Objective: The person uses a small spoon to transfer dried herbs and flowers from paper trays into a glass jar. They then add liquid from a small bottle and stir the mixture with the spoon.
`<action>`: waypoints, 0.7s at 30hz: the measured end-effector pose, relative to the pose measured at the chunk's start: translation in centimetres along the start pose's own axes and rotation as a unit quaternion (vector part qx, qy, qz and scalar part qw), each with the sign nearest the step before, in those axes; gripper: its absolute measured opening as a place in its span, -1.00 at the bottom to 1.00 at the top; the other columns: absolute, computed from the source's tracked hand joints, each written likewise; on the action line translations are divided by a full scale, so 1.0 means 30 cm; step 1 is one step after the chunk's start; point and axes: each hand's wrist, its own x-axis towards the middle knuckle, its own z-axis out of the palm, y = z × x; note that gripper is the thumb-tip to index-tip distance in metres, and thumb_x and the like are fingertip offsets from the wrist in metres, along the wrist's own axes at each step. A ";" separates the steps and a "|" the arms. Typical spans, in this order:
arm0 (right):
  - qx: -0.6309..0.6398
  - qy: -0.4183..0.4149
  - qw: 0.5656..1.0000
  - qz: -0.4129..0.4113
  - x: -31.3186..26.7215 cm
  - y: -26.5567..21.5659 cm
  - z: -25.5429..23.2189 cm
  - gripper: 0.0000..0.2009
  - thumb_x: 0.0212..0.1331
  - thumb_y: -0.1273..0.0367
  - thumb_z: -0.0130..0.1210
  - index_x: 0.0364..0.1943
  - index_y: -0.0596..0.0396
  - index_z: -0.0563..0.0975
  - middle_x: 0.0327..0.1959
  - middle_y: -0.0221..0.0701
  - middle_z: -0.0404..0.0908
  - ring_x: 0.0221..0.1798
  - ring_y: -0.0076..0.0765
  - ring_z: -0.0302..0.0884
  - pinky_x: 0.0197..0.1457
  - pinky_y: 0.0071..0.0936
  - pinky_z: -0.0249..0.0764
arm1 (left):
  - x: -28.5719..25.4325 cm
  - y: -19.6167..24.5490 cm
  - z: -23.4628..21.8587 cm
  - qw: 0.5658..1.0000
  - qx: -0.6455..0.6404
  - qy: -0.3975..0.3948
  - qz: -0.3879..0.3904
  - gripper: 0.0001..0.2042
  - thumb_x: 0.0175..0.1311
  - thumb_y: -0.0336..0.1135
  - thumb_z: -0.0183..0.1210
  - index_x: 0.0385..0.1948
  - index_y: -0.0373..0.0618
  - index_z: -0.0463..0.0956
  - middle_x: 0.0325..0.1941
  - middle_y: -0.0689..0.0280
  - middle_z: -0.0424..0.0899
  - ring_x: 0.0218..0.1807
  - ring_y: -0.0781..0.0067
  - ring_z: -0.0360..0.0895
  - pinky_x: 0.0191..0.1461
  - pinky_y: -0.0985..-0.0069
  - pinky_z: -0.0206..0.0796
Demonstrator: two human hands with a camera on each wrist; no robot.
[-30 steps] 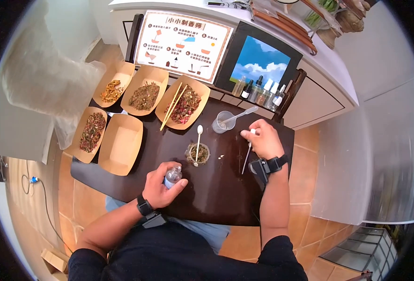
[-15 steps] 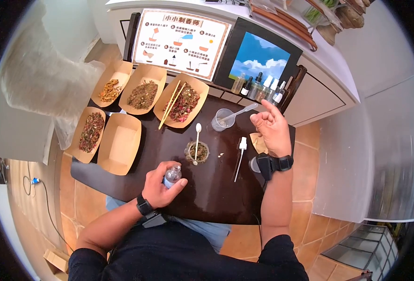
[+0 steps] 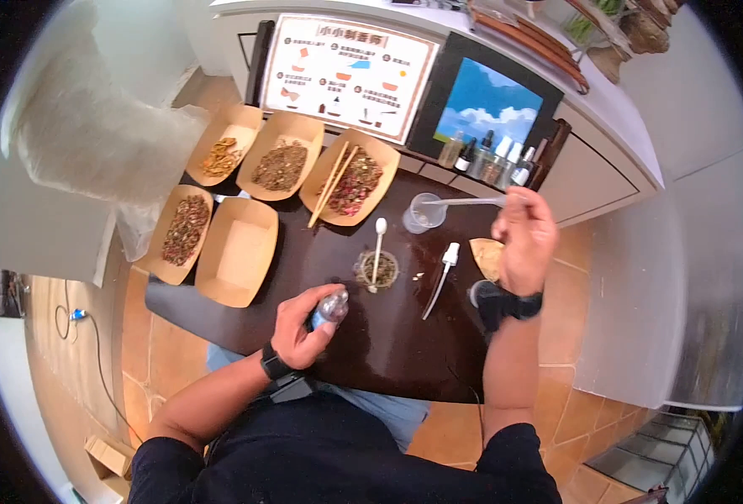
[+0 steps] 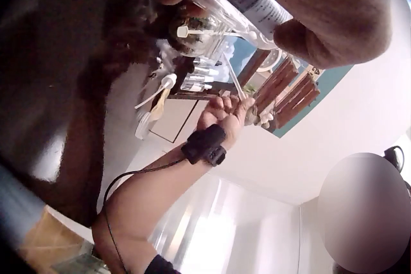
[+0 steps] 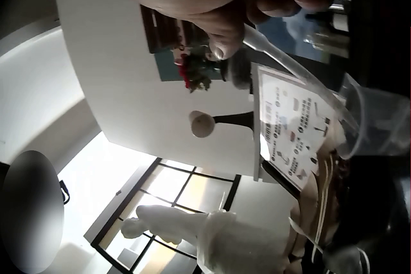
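Observation:
My left hand point(image 3: 298, 329) grips a small clear bottle point(image 3: 332, 306) with a label, its open neck pointing up. Between the thumb and fingers of my right hand point(image 3: 528, 239) is the end of a clear plastic pipette point(image 3: 471, 202). The pipette's other end reaches into a clear plastic cup point(image 5: 379, 120). A white spray pump point(image 3: 450, 254) with its thin tube lies on the dark table between the hands. Nearer the middle, a small clear jar point(image 3: 389, 282) holds dried herbs, with a white spoon point(image 3: 380, 235) across it.
Paper trays of dried plants stand at the left, one tray point(image 3: 237, 252) bare. Yellow chopsticks point(image 3: 333, 186) lie on the tray beside the cup. Several small bottles point(image 3: 491, 168) line the back edge, below an instruction board point(image 3: 348, 76). A tan piece point(image 3: 486, 256) lies by my right hand.
My right hand has let go of the spray pump, leaving it on the table, reached up toward the cup and taken hold of the pipette. The left hand still holds the bottle.

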 end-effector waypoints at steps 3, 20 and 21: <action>0.132 -0.099 0.986 -0.005 -0.045 -0.086 0.003 -0.77 0.52 0.35 0.30 0.03 0.25 0.62 -0.23 -0.31 0.67 -0.36 -0.52 0.55 -0.31 -0.49 0.50 | 0.016 0.031 0.007 0.998 0.008 0.032 0.045 -0.46 0.36 -0.26 0.26 0.34 -0.32 0.49 0.07 0.06 0.68 0.05 0.17 0.66 0.22 0.33 0.45; -0.027 -0.288 0.955 0.060 -0.262 -0.111 0.218 -0.86 0.36 0.49 0.40 -0.10 0.26 0.71 -0.09 -0.32 0.72 -0.15 -0.51 0.68 -0.07 -0.52 0.60 | 0.040 0.037 0.024 0.990 0.087 0.001 0.110 -0.37 0.31 -0.23 0.46 0.39 -0.28 0.51 0.09 0.00 0.67 0.10 0.01 0.64 0.25 0.21 0.45; -0.052 -0.299 0.952 0.033 -0.270 -0.096 0.227 -0.89 0.35 0.50 0.40 -0.15 0.25 0.71 -0.15 -0.31 0.74 -0.16 -0.47 0.70 -0.07 -0.48 0.61 | 0.040 0.038 0.023 0.990 0.088 0.001 0.110 -0.37 0.31 -0.23 0.46 0.39 -0.28 0.51 0.09 0.00 0.67 0.10 0.01 0.64 0.25 0.21 0.45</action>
